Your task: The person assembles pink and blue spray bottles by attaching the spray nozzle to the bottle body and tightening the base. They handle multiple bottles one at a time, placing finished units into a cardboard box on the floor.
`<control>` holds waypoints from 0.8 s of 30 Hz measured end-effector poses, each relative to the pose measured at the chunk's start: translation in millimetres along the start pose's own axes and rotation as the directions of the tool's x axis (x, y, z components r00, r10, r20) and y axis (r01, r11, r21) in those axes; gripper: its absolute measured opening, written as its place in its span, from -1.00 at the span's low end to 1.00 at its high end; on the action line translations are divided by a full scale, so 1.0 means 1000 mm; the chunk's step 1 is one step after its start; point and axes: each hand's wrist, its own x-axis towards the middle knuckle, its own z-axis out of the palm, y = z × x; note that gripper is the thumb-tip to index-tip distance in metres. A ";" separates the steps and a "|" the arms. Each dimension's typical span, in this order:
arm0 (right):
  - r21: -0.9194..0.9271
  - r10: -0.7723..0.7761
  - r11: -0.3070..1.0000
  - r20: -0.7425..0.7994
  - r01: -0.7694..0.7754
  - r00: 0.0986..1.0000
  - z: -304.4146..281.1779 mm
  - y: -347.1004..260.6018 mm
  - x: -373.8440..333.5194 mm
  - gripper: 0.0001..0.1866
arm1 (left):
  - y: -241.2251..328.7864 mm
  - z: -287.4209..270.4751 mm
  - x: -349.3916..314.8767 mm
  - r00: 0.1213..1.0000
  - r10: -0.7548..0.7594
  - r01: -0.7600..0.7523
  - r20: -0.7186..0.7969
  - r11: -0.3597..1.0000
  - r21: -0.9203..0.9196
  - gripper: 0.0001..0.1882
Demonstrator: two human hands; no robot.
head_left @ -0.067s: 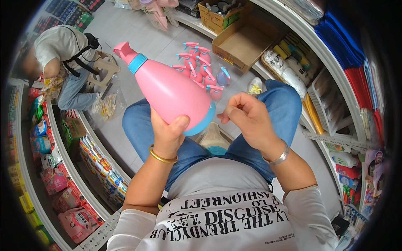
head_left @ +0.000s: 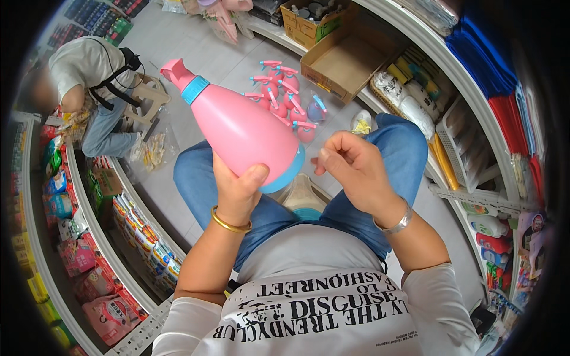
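A large pink spray bottle (head_left: 246, 127) with a blue collar and blue base lies tilted in my left hand (head_left: 237, 187). My left thumb presses along its lower side, while the other fingers are hidden behind it. The spray head (head_left: 178, 76) points to the upper left. Just right of the blue base is my right hand (head_left: 356, 172), its fingers curled and thumb against the index finger. Whatever is in that pinch, if anything, cannot be made out. Beyond the bottle, several smaller pink spray bottles (head_left: 306, 132) and a bluish clear one (head_left: 316, 111) stand on the floor.
Shelves of packaged goods (head_left: 142, 231) run down the left. An open cardboard box (head_left: 335, 65) and a white basket (head_left: 469, 145) sit along the right shelving. At the upper left, a person (head_left: 89, 71) bends beside a beige stool (head_left: 151, 98).
The fingertips of my right hand have curled in slightly. The bottle and my left hand are practically where they were.
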 end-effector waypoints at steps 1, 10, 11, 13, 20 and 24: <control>-0.191 -0.121 0.974 0.018 0.122 0.992 -0.003 -0.006 0.001 -0.94 | 0.001 -0.001 0.000 1.000 0.003 -0.003 0.005 1.000 0.014 -0.05; -0.627 -0.545 0.525 0.271 0.575 0.793 -0.005 -0.023 0.012 -0.82 | -0.004 -0.004 -0.004 1.000 -0.027 0.029 -0.011 0.991 0.130 -0.06; -0.634 -0.549 0.495 0.301 0.594 0.779 -0.007 -0.023 0.013 -0.82 | -0.001 -0.002 -0.003 0.999 -0.032 0.032 -0.006 0.990 0.136 -0.07; -0.667 -0.557 0.392 0.376 0.634 0.741 -0.010 -0.025 0.015 -0.84 | 0.007 0.000 0.001 0.990 -0.133 0.130 0.042 0.989 0.076 -0.16; -0.603 -0.510 0.197 0.610 0.773 0.606 -0.019 -0.022 0.024 -0.82 | 0.022 0.007 0.008 0.921 -0.385 0.379 0.061 0.921 0.084 -0.22; -0.577 -0.576 0.410 0.437 0.706 0.691 -0.017 -0.012 0.026 -0.78 | 0.014 0.006 0.003 0.975 -0.220 0.209 0.043 0.961 0.183 -0.18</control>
